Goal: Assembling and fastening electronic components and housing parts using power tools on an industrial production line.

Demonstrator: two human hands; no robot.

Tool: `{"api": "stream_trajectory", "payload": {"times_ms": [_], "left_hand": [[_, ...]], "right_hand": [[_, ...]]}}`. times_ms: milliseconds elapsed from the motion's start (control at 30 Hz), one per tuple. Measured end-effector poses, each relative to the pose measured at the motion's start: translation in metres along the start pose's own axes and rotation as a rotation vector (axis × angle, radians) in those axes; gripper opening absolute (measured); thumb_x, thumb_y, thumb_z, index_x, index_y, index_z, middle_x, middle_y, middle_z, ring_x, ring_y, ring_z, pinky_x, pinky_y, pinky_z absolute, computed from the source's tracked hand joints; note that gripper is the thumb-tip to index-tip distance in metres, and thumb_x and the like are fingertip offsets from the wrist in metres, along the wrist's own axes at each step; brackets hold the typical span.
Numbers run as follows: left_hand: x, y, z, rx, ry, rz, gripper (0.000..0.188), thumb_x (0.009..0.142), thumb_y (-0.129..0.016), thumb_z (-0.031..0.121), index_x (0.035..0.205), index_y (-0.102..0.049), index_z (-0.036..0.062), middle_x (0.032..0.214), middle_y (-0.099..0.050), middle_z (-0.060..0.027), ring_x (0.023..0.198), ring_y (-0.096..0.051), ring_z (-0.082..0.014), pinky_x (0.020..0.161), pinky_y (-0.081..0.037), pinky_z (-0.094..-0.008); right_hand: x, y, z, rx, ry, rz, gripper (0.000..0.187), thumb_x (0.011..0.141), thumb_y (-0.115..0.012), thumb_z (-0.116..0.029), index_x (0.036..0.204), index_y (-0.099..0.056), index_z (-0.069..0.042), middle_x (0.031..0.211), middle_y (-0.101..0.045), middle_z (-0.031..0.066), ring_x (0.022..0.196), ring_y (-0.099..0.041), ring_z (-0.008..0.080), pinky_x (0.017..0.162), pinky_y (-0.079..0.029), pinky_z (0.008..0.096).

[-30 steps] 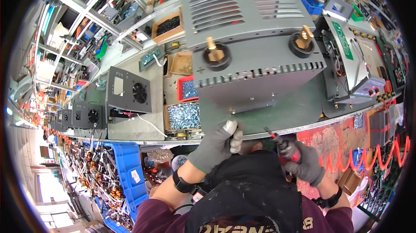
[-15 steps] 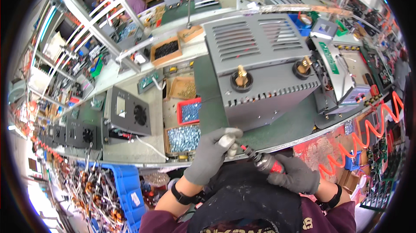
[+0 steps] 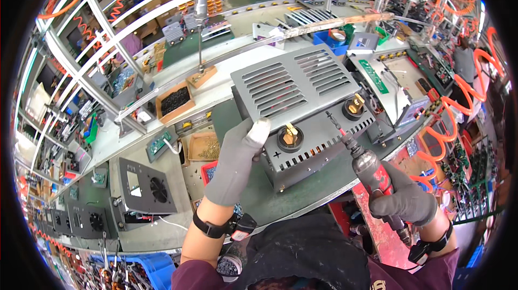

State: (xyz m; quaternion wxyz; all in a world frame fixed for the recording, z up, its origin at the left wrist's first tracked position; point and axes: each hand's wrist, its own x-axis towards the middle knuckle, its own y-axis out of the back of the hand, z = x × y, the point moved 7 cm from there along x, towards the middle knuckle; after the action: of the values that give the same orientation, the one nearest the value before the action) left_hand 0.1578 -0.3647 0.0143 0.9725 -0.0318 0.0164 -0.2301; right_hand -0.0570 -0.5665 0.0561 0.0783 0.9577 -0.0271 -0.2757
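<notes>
A grey metal case [image 3: 318, 133] with slotted vents and two brass terminals stands on the green bench mat. My right hand [image 3: 407, 198], in a grey glove, is wrapped round a red and dark pneumatic screwdriver [image 3: 372, 171]. Its bit points up and away, over the case's front panel between the terminals; I cannot tell if it touches. My gloved left hand [image 3: 232, 163] is at the left side of the case, by the left terminal [image 3: 290, 136]. Its thumb and fingers are curled together, and whatever they hold is hidden.
Left of the case are a tray of brass-coloured parts [image 3: 203, 147], a red bin [image 3: 208, 170] and a fan panel [image 3: 145, 185]. Farther back sits a box of black screws [image 3: 174, 102]. An open unit [image 3: 386, 87] stands right; an orange coiled hose [image 3: 448, 123] hangs beside it.
My left hand has moved up from the bench edge to the case's left side. The right hand has swung the screwdriver from pointing left to pointing up over the front panel. The view has shifted.
</notes>
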Motion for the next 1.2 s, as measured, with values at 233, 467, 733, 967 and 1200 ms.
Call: {"api": "stream_trajectory", "payload": {"times_ms": [233,467,733,967,1200], "left_hand": [[0.021,-0.017,0.005,-0.136,0.015,-0.152,0.05,0.085,-0.061,0.047,0.097,-0.066,-0.0012,0.07,-0.055,0.002,0.059,-0.047,-0.0041,0.052,-0.036,-0.0211],[0.03,-0.018,0.007,-0.218,0.059,-0.214,0.044,0.086,-0.061,0.043,0.086,-0.065,-0.0011,0.066,-0.055,0.002,0.054,-0.046,-0.0034,0.048,-0.034,-0.0209],[0.025,-0.018,0.006,-0.207,0.089,-0.23,0.043,0.086,-0.06,0.043,0.078,-0.063,0.0016,0.062,-0.051,0.002,0.053,-0.043,-0.0035,0.049,-0.033,-0.0211],[0.022,-0.014,-0.022,-0.41,0.19,-0.267,0.039,0.087,-0.059,0.04,0.085,-0.06,0.001,0.061,-0.05,0.0007,0.054,-0.047,-0.0076,0.052,-0.037,-0.0229],[-0.015,0.025,-0.056,-0.709,0.301,-0.275,0.037,0.094,-0.05,0.009,0.128,-0.044,-0.006,0.111,-0.056,-0.0126,0.097,-0.058,-0.016,0.08,-0.051,-0.024]], "right_hand": [[0.002,-0.017,-0.031,0.049,-0.137,0.081,0.068,0.075,-0.075,-0.02,0.133,-0.042,-0.005,0.088,-0.056,0.003,0.065,-0.055,0.0098,0.056,-0.048,0.026],[0.005,-0.029,-0.043,0.125,-0.124,0.1,0.064,0.079,-0.072,-0.021,0.133,-0.04,-0.005,0.086,-0.056,0.0038,0.067,-0.057,0.0097,0.056,-0.051,0.0261],[0.003,-0.033,-0.042,0.031,-0.168,0.112,0.064,0.082,-0.069,-0.022,0.133,-0.038,-0.002,0.079,-0.056,0.0048,0.059,-0.058,0.0106,0.048,-0.048,0.0254],[0.001,-0.035,-0.031,0.103,0.068,0.131,0.07,0.075,-0.075,-0.022,0.131,-0.039,-0.002,0.095,-0.056,0.0072,0.085,-0.056,0.0107,0.07,-0.049,0.0269],[-0.029,-0.064,-0.009,0.285,0.004,-0.004,0.082,0.057,-0.087,-0.022,0.125,-0.045,0.0,0.102,-0.057,0.0066,0.092,-0.054,0.0146,0.08,-0.046,0.0309]]}}
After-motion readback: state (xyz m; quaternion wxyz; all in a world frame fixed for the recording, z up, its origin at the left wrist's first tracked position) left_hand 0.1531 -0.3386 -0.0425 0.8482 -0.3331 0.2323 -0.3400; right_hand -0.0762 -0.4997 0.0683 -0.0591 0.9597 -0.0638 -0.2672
